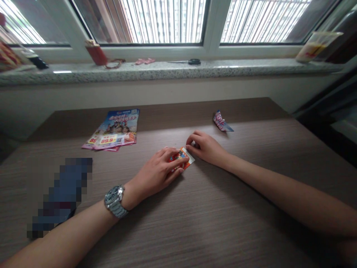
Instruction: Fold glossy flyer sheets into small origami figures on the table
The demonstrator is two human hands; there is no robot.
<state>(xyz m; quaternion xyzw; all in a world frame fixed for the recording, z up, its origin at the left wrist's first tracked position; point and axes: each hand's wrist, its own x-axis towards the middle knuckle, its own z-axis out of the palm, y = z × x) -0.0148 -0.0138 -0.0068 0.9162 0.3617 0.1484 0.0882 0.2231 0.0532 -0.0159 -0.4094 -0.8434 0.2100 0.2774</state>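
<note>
A small piece of folded printed paper, orange and red with a white edge, lies on the table. My left hand rests over it with fingers stretched out flat, covering much of its print. At the paper's upper right edge is my right hand, its fingers curled and the thumb and index finger pinched together at the corner. Its other fingertips are hidden. Farther back on the right sits a small folded paper shape, patterned in red, white and blue.
Printed flyers lie at the back left of the brown table. A blurred-out dark blue object is beside my left forearm. On the granite windowsill are scissors, a red container and a plastic cup.
</note>
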